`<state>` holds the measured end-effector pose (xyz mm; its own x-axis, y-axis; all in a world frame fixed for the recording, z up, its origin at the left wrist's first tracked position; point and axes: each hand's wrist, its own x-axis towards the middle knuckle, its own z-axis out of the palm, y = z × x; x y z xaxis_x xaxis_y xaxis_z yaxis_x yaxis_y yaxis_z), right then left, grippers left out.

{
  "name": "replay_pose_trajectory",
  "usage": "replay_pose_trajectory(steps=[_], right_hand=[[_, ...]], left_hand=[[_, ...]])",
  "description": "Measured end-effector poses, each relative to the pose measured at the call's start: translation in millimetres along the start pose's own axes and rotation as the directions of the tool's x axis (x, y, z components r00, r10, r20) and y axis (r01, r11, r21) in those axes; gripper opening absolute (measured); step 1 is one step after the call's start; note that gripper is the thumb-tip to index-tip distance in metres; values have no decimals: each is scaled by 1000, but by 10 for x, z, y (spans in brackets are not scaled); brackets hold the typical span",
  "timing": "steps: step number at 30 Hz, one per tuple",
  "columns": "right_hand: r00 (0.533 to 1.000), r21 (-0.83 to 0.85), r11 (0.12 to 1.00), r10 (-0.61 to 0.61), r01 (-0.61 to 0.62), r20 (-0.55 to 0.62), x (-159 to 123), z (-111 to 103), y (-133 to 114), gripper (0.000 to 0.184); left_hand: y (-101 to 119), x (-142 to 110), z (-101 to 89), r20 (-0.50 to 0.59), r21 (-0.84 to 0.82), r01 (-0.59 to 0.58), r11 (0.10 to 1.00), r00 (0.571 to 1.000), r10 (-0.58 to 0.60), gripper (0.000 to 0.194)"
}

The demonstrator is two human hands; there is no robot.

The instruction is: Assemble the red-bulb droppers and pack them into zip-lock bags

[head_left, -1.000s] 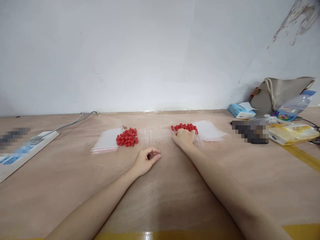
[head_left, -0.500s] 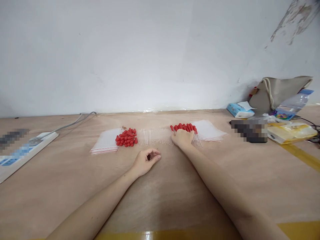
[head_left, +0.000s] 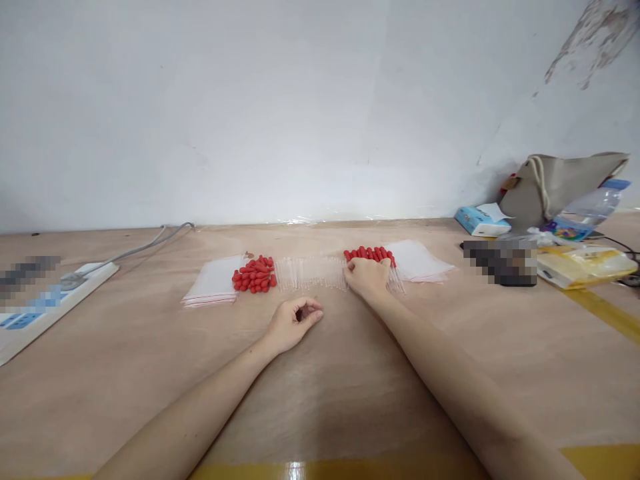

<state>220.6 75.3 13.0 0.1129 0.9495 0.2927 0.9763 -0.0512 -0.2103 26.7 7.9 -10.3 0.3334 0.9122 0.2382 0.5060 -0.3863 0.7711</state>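
My right hand [head_left: 367,277] lies on a row of droppers with red bulbs [head_left: 373,253], its fingers curled down over them. To its left runs a row of clear glass tubes [head_left: 310,273], then a loose pile of red rubber bulbs [head_left: 254,275]. Small clear zip bags are stacked at the left [head_left: 213,283] and at the right [head_left: 417,261] of the line. My left hand [head_left: 293,323] rests on the wooden table [head_left: 320,393] nearer to me, loosely curled, with nothing visible in it.
A white power strip [head_left: 50,300] with a grey cable lies at the far left. At the right stand a tissue pack [head_left: 480,222], a canvas bag [head_left: 560,187], a plastic bottle [head_left: 585,212] and a yellow packet [head_left: 585,265]. A white wall backs the table.
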Motion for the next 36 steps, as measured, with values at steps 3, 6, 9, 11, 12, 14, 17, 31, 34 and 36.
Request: replay_pose_trajectory(steps=[3,6,9,11,12,14,17,31,34,36], right_hand=[[1000,-50,999,11,-10,21,-24,-1,14,29],[999,-69,997,26,-24,20,-34,-1,35,29],[998,-76,996,47,-43,44,-33,-10,37,29],[995,-74,995,72,-67,68,-23,-20,27,28],[993,-68,995,85,-79,82,-16,-25,20,28],[989,-54,994,97,-91,108,0,-35,3,28],[987,-47,995,99,-94,129,17,-44,-23,25],[971,140,968,190,-210,145,64,30,-11,35],[966,234,941,219,-246,135,90,29,23,39],[966,290,922,230,-255,117,100,10,31,44]], left_hand=[[3,-5,0,-2,2,-1,1000,1000,1,21],[6,-6,-1,3,0,-2,1000,1000,2,21],[11,-5,-2,4,-2,-10,1000,1000,10,20],[14,-5,-3,2,-3,-16,1000,1000,16,20],[16,-5,-3,2,-2,-18,1000,1000,18,21],[17,-5,-4,2,4,-18,1000,1000,18,21],[13,-4,-3,6,12,-15,1000,1000,15,21],[-17,-3,5,4,13,-21,1000,1000,21,20],[-18,-3,6,7,23,-26,999,1000,26,20],[-11,-6,15,5,25,-20,999,1000,20,20]])
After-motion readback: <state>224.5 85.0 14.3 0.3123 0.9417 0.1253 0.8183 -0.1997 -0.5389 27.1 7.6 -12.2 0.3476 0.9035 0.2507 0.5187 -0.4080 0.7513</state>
